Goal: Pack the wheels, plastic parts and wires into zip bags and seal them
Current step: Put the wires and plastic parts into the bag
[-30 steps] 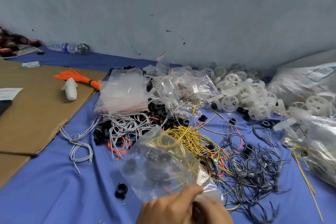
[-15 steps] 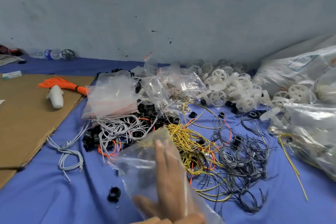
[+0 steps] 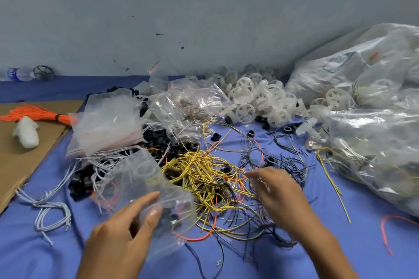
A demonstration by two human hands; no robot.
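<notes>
My left hand (image 3: pixel 120 233) pinches a clear zip bag (image 3: pixel 138 179) between thumb and fingers, low in the middle of the view. The bag holds a few dark parts and wires and hangs over grey-white wires. My right hand (image 3: pixel 276 190) reaches across the tangle, its fingers stretched left and touching the wires beside the yellow wires (image 3: pixel 204 172). Its fingertips are blurred. Dark wires (image 3: pixel 288 165) lie behind that hand. White plastic wheels (image 3: pixel 256 99) are piled at the back. Black plastic parts (image 3: pixel 158 138) sit left of centre.
A stack of empty zip bags (image 3: pixel 106 129) and filled bags (image 3: pixel 186 102) lie behind the wires. Large full plastic bags (image 3: pixel 374 142) crowd the right side. Cardboard (image 3: pixel 22 161) on the left carries an orange wire bundle (image 3: pixel 36 115). Loose grey-white wires (image 3: pixel 49 208) lie at lower left.
My right hand has left the bag and moved right onto the wire tangle. My left hand now holds the bag alone. The view has shifted to the right.
</notes>
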